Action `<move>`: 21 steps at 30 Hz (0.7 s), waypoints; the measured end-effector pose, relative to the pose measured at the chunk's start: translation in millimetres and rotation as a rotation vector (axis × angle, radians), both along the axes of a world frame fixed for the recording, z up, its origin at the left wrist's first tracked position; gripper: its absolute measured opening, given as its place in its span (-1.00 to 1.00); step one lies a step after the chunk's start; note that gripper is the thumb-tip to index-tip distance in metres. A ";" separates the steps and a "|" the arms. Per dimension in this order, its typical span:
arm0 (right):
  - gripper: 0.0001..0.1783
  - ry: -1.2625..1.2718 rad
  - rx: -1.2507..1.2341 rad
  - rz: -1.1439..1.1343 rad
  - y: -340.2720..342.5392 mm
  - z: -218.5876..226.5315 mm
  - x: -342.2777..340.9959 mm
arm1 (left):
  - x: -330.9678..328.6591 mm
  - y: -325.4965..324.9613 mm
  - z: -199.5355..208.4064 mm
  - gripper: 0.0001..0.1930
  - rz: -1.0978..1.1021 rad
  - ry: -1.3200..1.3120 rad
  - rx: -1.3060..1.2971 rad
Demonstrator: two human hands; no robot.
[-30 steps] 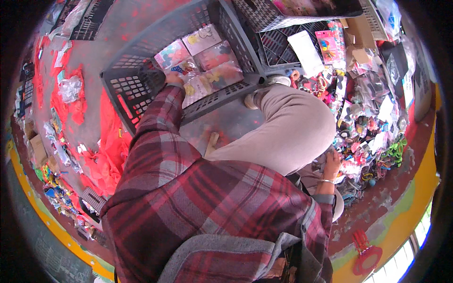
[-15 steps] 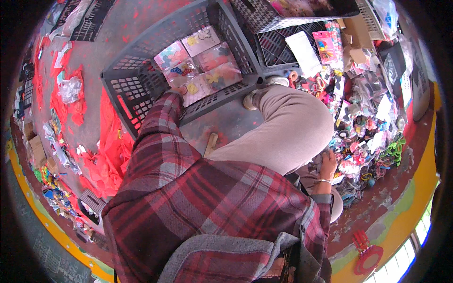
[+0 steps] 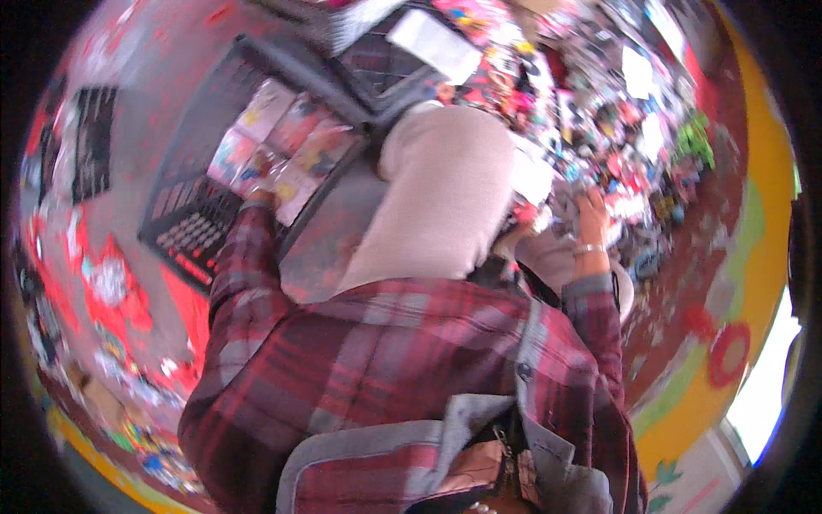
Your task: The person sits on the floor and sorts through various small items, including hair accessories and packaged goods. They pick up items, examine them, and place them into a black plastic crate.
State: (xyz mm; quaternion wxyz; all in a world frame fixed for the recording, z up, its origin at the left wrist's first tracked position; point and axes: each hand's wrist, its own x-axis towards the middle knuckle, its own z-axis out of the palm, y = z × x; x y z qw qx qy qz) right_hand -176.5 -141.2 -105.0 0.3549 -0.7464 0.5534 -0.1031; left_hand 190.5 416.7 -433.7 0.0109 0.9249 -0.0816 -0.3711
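Note:
A grey slotted plastic crate point(image 3: 214, 104) stands at the upper left, holding several clear-wrapped flat packets point(image 3: 287, 137) in pink, red and yellow. My left hand point(image 3: 263, 194) reaches over the near rim and is at the nearest packets. Motion blur smears its fingers, so I cannot see whether it grips one. On the right, my right hand point(image 3: 591, 216), with a bracelet at the wrist, is beside my knee at the edge of a heap of small mixed accessories point(image 3: 612, 163). Its fingertips blur into the heap, and any hold is unclear.
A dark crate point(image 3: 377, 64) with a white sheet point(image 3: 434, 44) on it adjoins the packet crate. Red plastic sheeting point(image 3: 116, 278) and a black slotted crate point(image 3: 94, 141) are at the left. A bright green bundle point(image 3: 695, 141) borders the heap at right.
The view has swung to the right, so the crate appears farther left. My right hand has moved forward from beside my knee toward the heap. My left hand stays at the packets.

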 end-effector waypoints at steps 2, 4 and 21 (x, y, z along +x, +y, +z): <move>-0.65 -0.058 -0.015 -0.045 -23.5 -0.2 -29.5 | 19.8 -19.1 9.0 -0.84 -0.058 -0.061 -0.081; -0.62 -0.288 0.192 -0.159 -44.7 8.4 -38.0 | 33.3 -34.2 31.5 -0.84 -0.051 -0.148 -0.218; -0.80 -1.280 0.643 -0.381 -104.7 80.5 -85.9 | -132.4 -520.0 426.4 -0.78 -1.144 -0.190 -1.118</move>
